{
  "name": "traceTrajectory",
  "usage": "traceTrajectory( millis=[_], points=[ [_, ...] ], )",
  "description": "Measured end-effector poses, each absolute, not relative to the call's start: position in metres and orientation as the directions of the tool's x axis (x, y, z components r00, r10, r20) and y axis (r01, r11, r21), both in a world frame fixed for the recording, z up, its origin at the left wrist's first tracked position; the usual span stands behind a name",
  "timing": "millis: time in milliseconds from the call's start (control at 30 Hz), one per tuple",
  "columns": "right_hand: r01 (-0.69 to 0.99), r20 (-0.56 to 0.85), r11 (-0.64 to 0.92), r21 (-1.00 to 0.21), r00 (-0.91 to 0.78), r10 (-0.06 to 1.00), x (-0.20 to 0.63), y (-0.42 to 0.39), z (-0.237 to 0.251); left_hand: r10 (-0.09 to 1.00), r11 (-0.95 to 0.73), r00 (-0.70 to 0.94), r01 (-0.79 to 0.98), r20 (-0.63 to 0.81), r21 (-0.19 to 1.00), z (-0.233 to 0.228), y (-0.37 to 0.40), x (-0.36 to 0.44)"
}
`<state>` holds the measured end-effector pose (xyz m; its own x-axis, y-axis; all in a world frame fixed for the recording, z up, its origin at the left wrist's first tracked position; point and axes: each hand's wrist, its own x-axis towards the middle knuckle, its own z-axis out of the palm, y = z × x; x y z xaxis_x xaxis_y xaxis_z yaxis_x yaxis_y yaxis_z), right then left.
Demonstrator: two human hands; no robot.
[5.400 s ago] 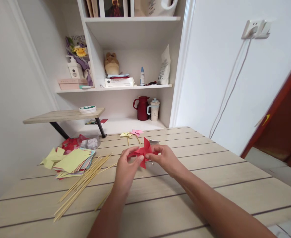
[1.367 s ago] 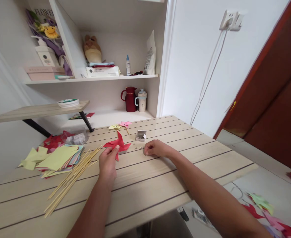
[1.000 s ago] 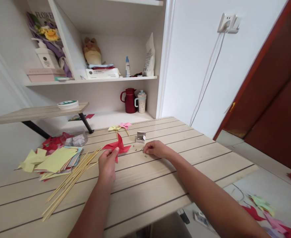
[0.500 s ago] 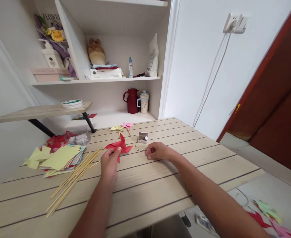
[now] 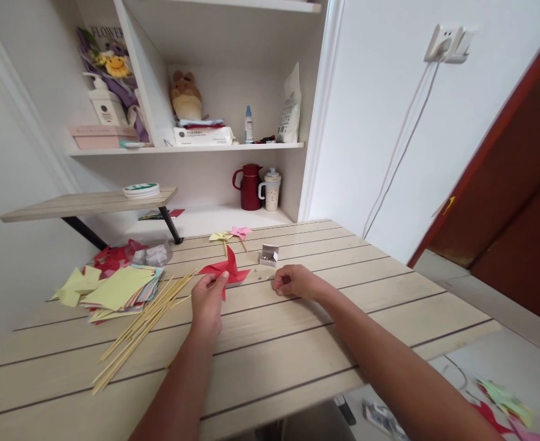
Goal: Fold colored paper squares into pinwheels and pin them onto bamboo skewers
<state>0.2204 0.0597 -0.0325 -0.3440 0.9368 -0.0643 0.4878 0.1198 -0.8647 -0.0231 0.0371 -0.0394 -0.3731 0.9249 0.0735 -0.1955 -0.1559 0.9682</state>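
Note:
Between the thumb and fingers of my left hand [image 5: 208,301] is a red paper pinwheel [image 5: 229,267], held just over the table. My right hand [image 5: 297,282] is at the tabletop to the right, its thumb and fingertips pinched together around a tiny shiny piece, probably a thumbtack, mostly hidden. A few small tacks [image 5: 259,278] lie loose on the wood between my hands. Behind them stands a small opened box [image 5: 268,255] holding more of these tacks. Further back lie a yellow pinwheel [image 5: 220,236] and a pink pinwheel [image 5: 241,233], both on sticks.
Several thin wooden sticks [image 5: 145,324] lie on the left of the table [image 5: 297,367]. Beside them are stacked coloured paper sheets [image 5: 117,291], a clear plastic box [image 5: 157,252] and a small raised shelf [image 5: 90,205]. A red jug [image 5: 250,188] and a cup [image 5: 272,190] stand at the back.
The whole view has shifted slightly, with things appearing a little further right. Both hands keep nearly the same pose; the left still holds the red pinwheel, the right stays pinched at the tabletop.

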Motion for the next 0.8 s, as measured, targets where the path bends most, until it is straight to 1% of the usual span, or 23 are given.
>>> traceTrajectory(
  millis=[800],
  points=[
    [0.493,-0.016,0.155,-0.856,-0.324,0.946,0.2182,0.0566,-0.0329,0.930,-0.142,-0.363,-0.188,0.065,0.972,-0.0382,0.0353,-0.0223]
  ],
)
